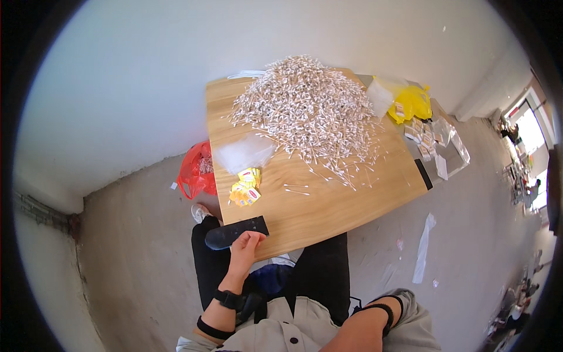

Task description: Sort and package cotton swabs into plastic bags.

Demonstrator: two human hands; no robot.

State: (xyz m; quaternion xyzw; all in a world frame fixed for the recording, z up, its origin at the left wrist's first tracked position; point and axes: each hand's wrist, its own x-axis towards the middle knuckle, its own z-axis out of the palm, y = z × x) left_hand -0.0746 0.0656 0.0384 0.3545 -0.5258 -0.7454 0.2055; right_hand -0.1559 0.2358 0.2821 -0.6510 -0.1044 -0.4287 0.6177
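A large heap of cotton swabs (305,108) covers the far half of the wooden table (328,205). My left hand (246,245) is at the near left corner, fingers curled together against a long black piece (226,234) with a rounded end. Whether the fingers hold anything small cannot be made out. A pile of yellow-and-white printed cards or labels (245,190) lies just beyond that hand, beside clear plastic bags (245,154). A few loose swabs (296,189) lie to the right of the cards. My right forearm (360,330) shows at the lower edge, but its hand is out of view.
A red plastic bag (198,170) with swabs in it hangs or stands at the table's left side. At the far right are a yellow bag (413,104), small packs (423,136) and a clear plastic-lined box (457,146). A white strip (423,249) lies on the floor.
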